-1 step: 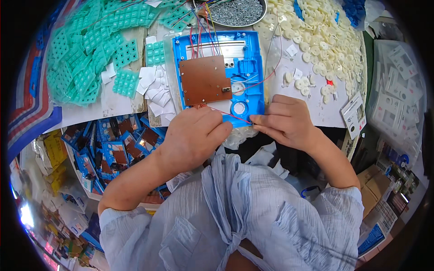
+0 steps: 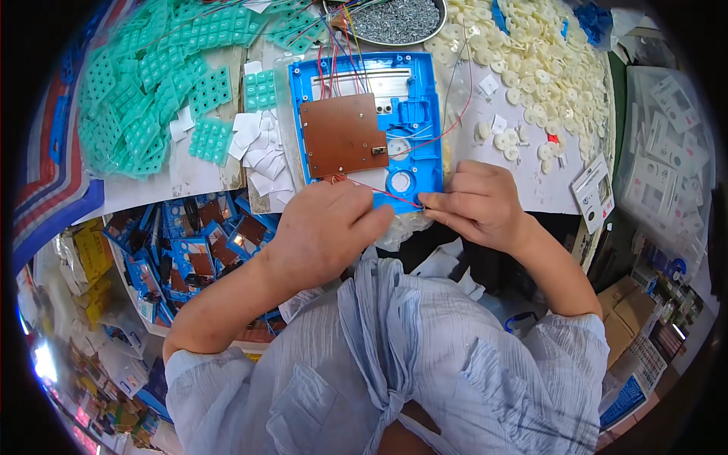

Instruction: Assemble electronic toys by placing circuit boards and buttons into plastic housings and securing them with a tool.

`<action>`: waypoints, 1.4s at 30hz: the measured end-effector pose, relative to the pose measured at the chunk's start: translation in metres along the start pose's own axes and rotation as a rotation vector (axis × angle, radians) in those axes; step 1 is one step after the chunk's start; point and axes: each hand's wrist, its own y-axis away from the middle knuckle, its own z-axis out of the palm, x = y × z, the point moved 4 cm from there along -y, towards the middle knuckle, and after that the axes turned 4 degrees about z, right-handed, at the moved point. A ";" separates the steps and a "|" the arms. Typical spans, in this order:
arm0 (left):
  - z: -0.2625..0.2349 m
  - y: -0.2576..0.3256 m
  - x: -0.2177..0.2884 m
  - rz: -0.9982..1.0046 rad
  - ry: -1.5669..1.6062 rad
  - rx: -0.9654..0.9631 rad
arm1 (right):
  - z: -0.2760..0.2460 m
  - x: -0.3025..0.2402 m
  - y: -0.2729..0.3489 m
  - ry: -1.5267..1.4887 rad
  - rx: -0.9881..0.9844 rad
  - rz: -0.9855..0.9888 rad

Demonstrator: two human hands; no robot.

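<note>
A blue plastic housing [image 2: 428, 171] lies face down in front of me, its inside showing. Covering its left half is a brown circuit board [image 2: 341, 133] with a small black switch near its right edge. A twisted red wire [image 2: 388, 194] runs from the board's lower edge to the housing's lower right corner. My right hand [image 2: 478, 205] pinches the wire's end between thumb and forefinger at that corner. Closed at the board's lower edge is my left hand [image 2: 322, 224], by the wire's other end; its fingertips are mostly hidden, so what they grip does not show.
Green rubber keypads [image 2: 136, 114] are heaped at left, beside white paper pieces [image 2: 265, 155]. Cream plastic discs [image 2: 531, 68] cover the right side. A metal bowl of screws [image 2: 394, 21] stands behind the housing. Below the table's left edge, a box holds blue assemblies [image 2: 189, 254].
My left thumb has shifted slightly to the right. The housing has slid very slightly left, and my right hand still pinches the wire.
</note>
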 end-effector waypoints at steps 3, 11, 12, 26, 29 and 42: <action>-0.004 -0.006 0.004 0.020 -0.032 -0.130 | 0.004 0.004 0.005 -0.109 0.066 0.023; -0.004 -0.012 0.005 0.036 -0.074 -0.185 | -0.001 0.008 0.007 -0.326 -0.054 0.320; -0.004 -0.013 0.006 0.038 -0.080 -0.189 | -0.002 0.007 0.008 -0.394 -0.096 0.407; -0.003 -0.016 0.017 0.066 -0.252 -0.254 | -0.007 -0.020 -0.012 0.028 -0.223 0.473; -0.007 -0.015 0.014 0.062 -0.209 -0.256 | -0.014 -0.017 -0.035 -0.081 -0.186 0.480; -0.002 -0.008 0.005 -0.002 -0.016 -0.121 | 0.001 0.020 -0.118 -0.208 0.201 0.593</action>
